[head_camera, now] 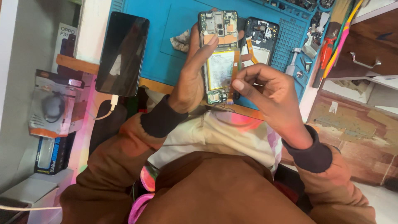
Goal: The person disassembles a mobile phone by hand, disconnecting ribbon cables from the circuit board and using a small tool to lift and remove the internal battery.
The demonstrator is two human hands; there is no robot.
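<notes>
Left hand point(192, 79) is wrapped around the opened phone point(219, 58), holding it by the edges above the blue mat point(166, 41). Right hand point(265, 93) is pinched shut on a thin tool point(237, 76) at the phone's lower end. Looks light and stiff, but the bare boards seem fragile, so the frame's the place to hold.

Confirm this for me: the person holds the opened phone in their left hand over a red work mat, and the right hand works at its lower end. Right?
Not quite. The head view shows the work mat is blue, not red. The left hand does hold the opened phone, and the right hand works at its lower end.
</notes>
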